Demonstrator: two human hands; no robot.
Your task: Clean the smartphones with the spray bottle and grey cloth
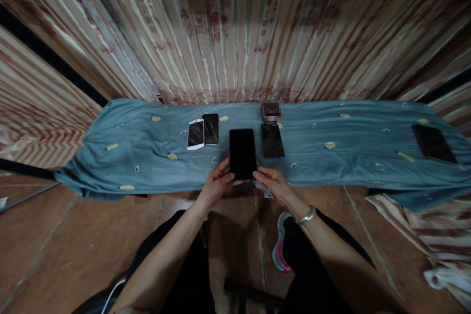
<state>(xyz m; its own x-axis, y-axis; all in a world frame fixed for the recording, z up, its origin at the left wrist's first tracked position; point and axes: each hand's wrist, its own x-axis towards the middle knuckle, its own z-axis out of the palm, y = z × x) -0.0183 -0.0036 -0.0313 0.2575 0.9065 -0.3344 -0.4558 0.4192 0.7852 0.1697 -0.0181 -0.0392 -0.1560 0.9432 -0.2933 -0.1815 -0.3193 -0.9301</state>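
The left hand (215, 185) and right hand (275, 185) pinch a black rectangular device (242, 152) at its lower corners, thumbs uppermost, over a blue patterned cloth (312, 162). Crumpled grey fabric (264, 190) by the right hand is partly hidden. Beyond, a pixelated brown object (271, 110) is unreadable.

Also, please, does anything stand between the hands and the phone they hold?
Nothing visible does: the left hand and right hand both hold the phone at its near end. A grey cloth shows by the right hand; whether it reaches under the phone is hidden.
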